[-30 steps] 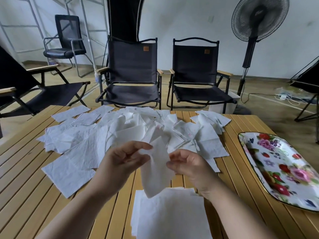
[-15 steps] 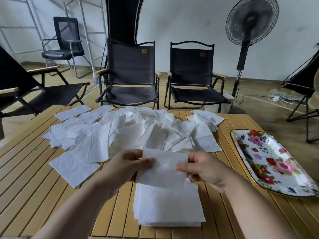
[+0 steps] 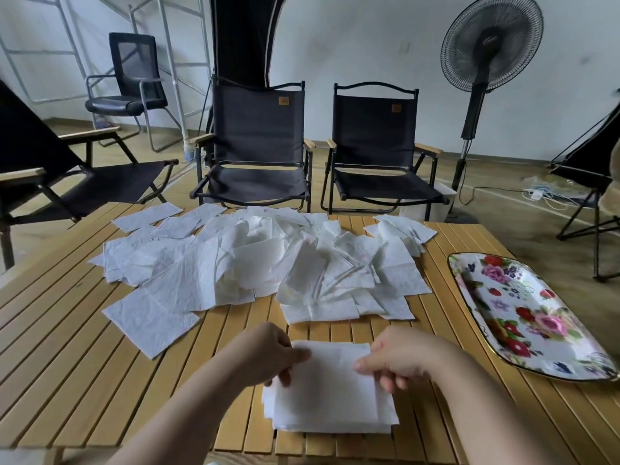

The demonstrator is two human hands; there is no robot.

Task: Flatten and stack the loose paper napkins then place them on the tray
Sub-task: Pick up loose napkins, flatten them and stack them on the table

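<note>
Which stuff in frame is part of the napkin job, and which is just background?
In the job:
left hand and right hand, both pinching the top napkin
stack under it
loose napkins
floral tray

Lying about:
folding chairs
office chair
standing fan

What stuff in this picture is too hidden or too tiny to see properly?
Head view:
- Stack: sheet count unclear, edges blur together.
- Loose napkins: lower ones covered by upper ones.
- Top napkin: side edges covered by left hand and right hand.
- Chair label: too small to read.
- Far-right chair: cut off by the frame edge.
</note>
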